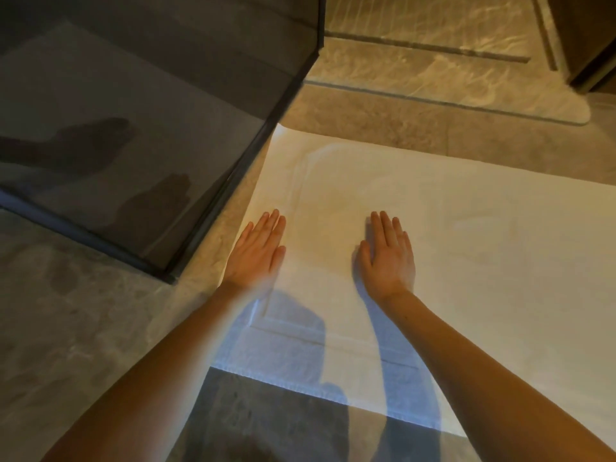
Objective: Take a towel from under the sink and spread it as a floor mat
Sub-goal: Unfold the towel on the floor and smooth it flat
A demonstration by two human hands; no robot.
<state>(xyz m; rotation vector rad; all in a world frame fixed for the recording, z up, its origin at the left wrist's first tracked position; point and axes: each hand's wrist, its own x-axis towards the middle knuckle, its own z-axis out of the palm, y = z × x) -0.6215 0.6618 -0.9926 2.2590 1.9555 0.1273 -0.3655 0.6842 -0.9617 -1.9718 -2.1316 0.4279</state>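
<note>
A white towel point(466, 248) lies spread flat on the marble floor, running from the glass enclosure on the left out past the right edge of the view. My left hand point(258, 250) lies flat, palm down, fingers straight, on the towel's left border. My right hand point(388, 256) lies flat on the towel too, about a hand's width to the right, fingers straight and together. Both forearms reach in from the bottom and cast shadows on the towel's near edge.
A dark glass shower enclosure point(140, 135) with a black frame stands at the left, its corner close to the towel's left edge. Beige marble floor point(416, 61) stretches beyond the towel. A dark wooden cabinet or door point(586, 38) is at the top right.
</note>
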